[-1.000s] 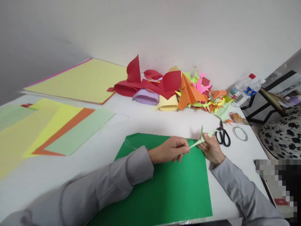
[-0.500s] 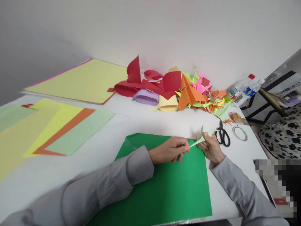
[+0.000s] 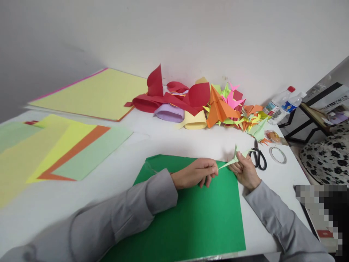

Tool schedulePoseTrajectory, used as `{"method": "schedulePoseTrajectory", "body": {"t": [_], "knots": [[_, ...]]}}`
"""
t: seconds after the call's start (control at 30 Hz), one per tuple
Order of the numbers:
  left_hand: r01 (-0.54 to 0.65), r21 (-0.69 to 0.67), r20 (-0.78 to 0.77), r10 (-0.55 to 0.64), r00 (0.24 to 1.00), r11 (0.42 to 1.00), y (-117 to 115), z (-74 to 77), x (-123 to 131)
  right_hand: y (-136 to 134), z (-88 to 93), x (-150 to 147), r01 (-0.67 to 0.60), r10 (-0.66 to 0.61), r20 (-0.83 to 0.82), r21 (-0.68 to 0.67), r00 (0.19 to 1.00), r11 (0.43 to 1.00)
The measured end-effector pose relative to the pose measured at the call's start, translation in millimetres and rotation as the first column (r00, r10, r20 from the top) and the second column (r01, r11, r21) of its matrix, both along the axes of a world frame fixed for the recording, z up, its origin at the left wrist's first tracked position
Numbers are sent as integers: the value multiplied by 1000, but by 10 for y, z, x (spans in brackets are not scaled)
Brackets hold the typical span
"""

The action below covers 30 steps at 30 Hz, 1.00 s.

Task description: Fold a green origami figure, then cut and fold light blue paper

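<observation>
A pale green folded paper crane (image 3: 231, 160) is held between my two hands, over the far right corner of a green sheet (image 3: 207, 218). My left hand (image 3: 197, 173) pinches the thin pointed end at the crane's left. Thumb and fingers of my right hand (image 3: 245, 169) are closed on its body, hiding part of the folds. Just beyond my right hand lie black-handled scissors (image 3: 258, 157), with a roll of clear tape (image 3: 278, 155) to their right.
Red, purple and yellow paper shapes (image 3: 169, 98) and a heap of folded paper figures (image 3: 234, 109) line the wall. Two bottles (image 3: 285, 103) lean at the back right. Coloured sheets (image 3: 92, 153) spread at the left, with a larger yellow sheet (image 3: 92, 94) behind.
My left hand has shifted very slightly to the left, still pinching the crane's pointed end. My right hand has barely moved.
</observation>
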<state>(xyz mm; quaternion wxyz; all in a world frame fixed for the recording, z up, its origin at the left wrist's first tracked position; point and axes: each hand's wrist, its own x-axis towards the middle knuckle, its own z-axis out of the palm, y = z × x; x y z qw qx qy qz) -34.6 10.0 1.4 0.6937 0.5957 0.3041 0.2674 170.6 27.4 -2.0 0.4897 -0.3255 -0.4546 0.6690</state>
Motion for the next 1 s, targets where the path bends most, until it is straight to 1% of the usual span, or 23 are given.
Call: {"method": "schedulePoseTrajectory", "body": {"t": [0.13,0.23,0.4,0.53,0.63,0.7,0.73,0.83,0.93,1.0], "knots": [[-44,-5,-12,44,999,999,-8,-13,17,-8,-6,-7,-10,10,12,-1,1000,1000],[-74,50,-58,77,995,996,-26,4,51,-20,-11,-21,-23,23,49,1,999,1000],[-52,102,-96,62,993,993,-39,35,70,-30,-5,-38,-55,54,65,26,996,998],[-61,55,-72,65,995,997,-36,53,75,-46,-25,-37,-57,51,116,51,992,997],[-97,39,-50,99,994,995,-42,58,111,-89,-45,-56,-87,58,283,92,957,992],[-125,34,-44,126,991,992,-47,50,139,-125,-42,-84,-153,97,397,112,913,982],[-137,29,-37,138,990,990,-49,43,151,-140,-36,-98,-190,123,429,118,895,975],[-169,24,-12,169,985,985,-46,18,162,-161,-28,-110,-254,164,443,153,881,955],[-168,3,8,168,986,986,-27,-4,142,-153,-50,-64,-245,128,439,219,889,945],[-153,-26,25,153,988,988,-11,-13,123,-147,-70,-23,-229,102,449,239,888,944]]}}
